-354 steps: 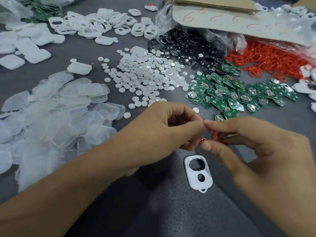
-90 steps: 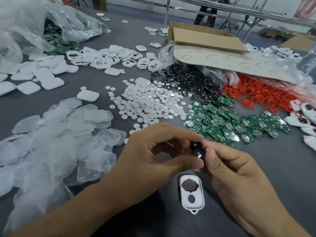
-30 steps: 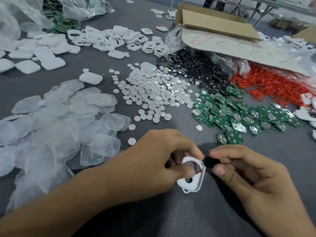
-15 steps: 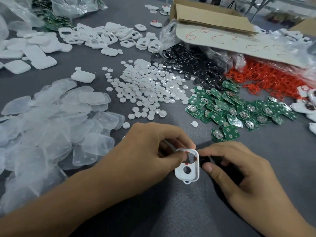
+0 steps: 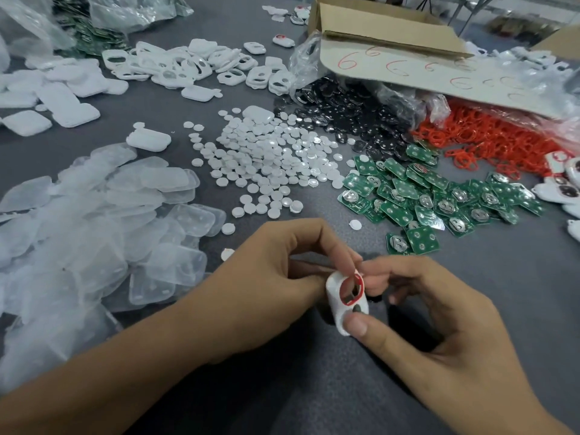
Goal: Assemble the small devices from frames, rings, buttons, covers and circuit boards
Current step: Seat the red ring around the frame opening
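the frame, red ring fitted, is pinched by the left hand and right hand near the boards. likely next, a black button is to be pressed in straight.

The right hand hides the lower end of the white frame. The cardboard box is cut off at the top, the clear covers at the left.

Soft overhead light is casting faint shadows on the grey tabletop under the left hand and right hand; crumpled clear plastic bags far beyond them are glaring and blurring.
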Demonstrator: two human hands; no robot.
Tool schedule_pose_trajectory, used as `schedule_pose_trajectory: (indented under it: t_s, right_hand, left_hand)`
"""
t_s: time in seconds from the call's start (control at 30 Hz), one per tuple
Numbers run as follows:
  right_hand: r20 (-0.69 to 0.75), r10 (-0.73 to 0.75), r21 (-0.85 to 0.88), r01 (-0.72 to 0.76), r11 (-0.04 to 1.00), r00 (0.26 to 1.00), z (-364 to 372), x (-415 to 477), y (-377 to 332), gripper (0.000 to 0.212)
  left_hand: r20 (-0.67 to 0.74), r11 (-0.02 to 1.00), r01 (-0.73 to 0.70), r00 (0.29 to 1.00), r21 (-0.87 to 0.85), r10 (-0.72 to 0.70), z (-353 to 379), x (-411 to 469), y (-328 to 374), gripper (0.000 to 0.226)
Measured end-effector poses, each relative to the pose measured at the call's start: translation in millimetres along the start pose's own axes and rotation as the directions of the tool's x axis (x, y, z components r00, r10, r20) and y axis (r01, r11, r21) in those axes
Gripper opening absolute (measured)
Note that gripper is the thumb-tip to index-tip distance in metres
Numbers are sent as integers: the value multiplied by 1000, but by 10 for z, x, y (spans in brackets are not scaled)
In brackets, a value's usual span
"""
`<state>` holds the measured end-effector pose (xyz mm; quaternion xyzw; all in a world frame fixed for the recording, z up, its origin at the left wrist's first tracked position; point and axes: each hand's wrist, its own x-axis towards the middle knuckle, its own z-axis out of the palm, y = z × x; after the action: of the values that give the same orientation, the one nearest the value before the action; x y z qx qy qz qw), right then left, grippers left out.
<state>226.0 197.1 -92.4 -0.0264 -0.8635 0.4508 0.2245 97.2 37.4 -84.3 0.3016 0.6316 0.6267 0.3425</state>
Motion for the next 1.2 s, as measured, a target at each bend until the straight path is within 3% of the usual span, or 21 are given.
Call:
schedule_pose_trajectory:
  t_s: [0.1,0.3,0.5,0.63,0.73,0.9,1.0,1.07,1.13,1.2]
  right_hand:
    - [-4,29,67,-28,997,1000,15,-2,25,33]
    - [-25,42,-7,-42,999,999,9,0,63,29]
    - [-28,43,-96,-46,994,999,-19,11,70,27]
    - [50,4,-226,7,974,999,-50,40,81,32]
    - [124,21,-368,26,929,992,-89,35,125,29]
    - [109,27,-384,17,923,994,-101,24,137,12]
    - [69,111,-265,-89,960,991,-100,26,98,14]
    - [44,197,-42,-195,980,980,-109,37,63,19]
    - [57,263,263,-269,927,963,-125,61,44,19]
    - [117,330,495,-343,798,937,-141,71,45,32]
  left_hand:
    - [50,992,85,995,-90,-80,26,-6,4,30]
    - [88,915,227,974,-334,-209,34,6,50,23]
    - [100,972,163,984,-170,-147,-43,-8,65,21]
    - [-8,995,72,997,63,-72,-58,7,59,17]
    - [-80,975,13,997,221,5,-106,11,51,16]
    - [-169,904,-42,978,426,125,-128,-8,16,12]
    - [-200,875,-61,964,479,177,-95,-19,6,4]
    - [-206,893,-46,966,448,153,-72,-22,3,6]
    - [-186,936,-7,980,353,77,-60,-17,10,8]
    - [-142,974,48,990,222,-16,-59,-11,19,15]
